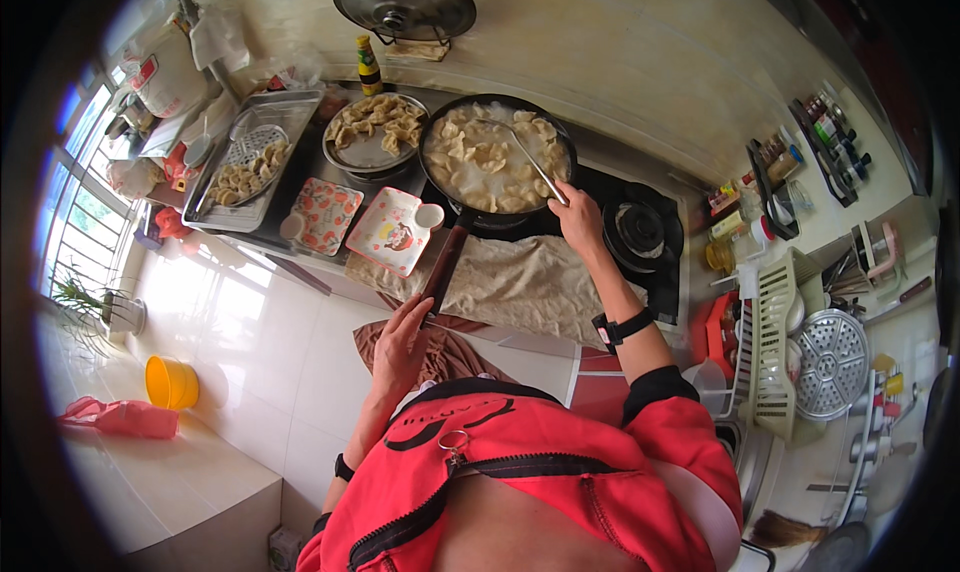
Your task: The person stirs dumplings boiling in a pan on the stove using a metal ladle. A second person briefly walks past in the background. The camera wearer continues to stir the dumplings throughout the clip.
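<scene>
A wok (571, 168) full of dumplings (480, 152) in pale, bubbling liquid sits on the stove. My right hand (577, 215) is closed round the metal handle of a ladle or spatula (534, 159); its head lies among the dumplings and is partly hidden. My left hand (401, 343) is at the end of the wok's dark handle (448, 264), fingers against it; whether they grip it is unclear. Left of the wok, a round metal tray (367, 152) holds more dumplings. Two patterned square dishes (324, 213), (390, 230) with small round cups lie nearer me.
A rectangular metal tray (259, 215) with a perforated plate of dumplings stands at the left. A beige cloth (517, 283) covers the counter's front edge. Right are a second burner (636, 230) and a dish rack (772, 347). A sauce bottle (368, 67) stands by the wall.
</scene>
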Tool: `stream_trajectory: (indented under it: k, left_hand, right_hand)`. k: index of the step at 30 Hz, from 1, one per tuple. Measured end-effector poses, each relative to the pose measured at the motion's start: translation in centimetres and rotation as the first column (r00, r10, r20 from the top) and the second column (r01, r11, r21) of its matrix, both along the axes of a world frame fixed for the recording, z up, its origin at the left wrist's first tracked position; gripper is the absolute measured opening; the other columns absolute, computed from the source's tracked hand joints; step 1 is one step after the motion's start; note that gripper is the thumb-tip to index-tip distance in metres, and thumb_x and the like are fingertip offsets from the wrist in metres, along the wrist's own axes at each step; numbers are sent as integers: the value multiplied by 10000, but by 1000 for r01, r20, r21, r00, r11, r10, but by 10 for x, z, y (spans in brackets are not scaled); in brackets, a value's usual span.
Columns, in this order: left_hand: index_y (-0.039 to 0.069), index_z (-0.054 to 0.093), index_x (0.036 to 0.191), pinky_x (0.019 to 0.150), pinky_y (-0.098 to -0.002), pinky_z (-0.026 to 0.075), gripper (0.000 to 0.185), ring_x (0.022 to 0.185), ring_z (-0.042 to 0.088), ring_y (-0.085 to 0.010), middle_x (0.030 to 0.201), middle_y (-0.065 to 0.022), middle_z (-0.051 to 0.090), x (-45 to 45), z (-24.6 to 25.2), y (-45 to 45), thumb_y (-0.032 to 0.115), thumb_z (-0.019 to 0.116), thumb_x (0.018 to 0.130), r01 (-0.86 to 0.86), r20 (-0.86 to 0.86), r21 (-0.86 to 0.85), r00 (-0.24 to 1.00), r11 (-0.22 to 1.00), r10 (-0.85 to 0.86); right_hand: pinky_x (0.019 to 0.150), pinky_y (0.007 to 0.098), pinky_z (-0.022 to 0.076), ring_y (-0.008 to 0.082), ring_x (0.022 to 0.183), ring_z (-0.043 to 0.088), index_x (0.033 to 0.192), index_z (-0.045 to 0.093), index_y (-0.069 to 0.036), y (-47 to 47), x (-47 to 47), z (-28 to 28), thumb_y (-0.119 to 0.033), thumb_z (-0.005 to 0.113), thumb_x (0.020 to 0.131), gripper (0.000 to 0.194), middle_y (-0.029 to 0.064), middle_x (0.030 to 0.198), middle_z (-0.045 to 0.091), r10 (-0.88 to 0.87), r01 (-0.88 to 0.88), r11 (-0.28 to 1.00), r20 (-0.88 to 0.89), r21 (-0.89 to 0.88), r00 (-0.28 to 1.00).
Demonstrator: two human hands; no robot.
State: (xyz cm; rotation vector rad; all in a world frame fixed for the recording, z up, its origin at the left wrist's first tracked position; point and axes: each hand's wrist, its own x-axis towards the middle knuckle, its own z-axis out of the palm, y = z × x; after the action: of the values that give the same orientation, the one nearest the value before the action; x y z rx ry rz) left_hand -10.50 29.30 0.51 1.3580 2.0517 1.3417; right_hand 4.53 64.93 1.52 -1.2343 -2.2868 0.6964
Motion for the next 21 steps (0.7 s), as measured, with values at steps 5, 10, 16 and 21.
stream_trajectory:
  k: [5,10,16,21]
  left_hand:
    - [107,605,1392,932,-370,558,517,1219,633,-294,1457,-134,560,0,-4,1,-64,591,904,-5,12,-5,1000,1000,5]
    - [97,613,1383,916,-357,556,497,1199,641,-272,1448,-145,567,1,-7,1,-54,591,911,-21,1,-4,1000,1000,21]
    - [97,611,1389,942,-357,519,492,1225,623,-302,1444,-159,574,3,-6,2,-32,594,914,-36,-35,15,999,999,37]
    - [95,599,1400,915,-345,513,493,1211,625,-296,1444,-158,575,7,-5,2,-15,603,920,-47,-74,33,996,998,50]
  right_hand:
    - [784,461,495,368,916,648,1382,609,-96,-27,30,1,-232,666,943,463,159,1002,646,85,-84,996,-27,28,996]
    - [738,438,497,352,865,644,1370,613,-91,-59,64,1,-170,689,925,458,145,981,629,140,-138,988,-39,63,989]
    - [733,391,519,284,857,663,1359,633,-96,-90,108,0,-120,714,899,467,101,1030,645,190,-177,971,-71,161,979]
    - [719,352,518,250,813,648,1361,636,-110,-105,138,-18,-76,715,892,476,82,1022,633,119,-63,969,-227,239,967]
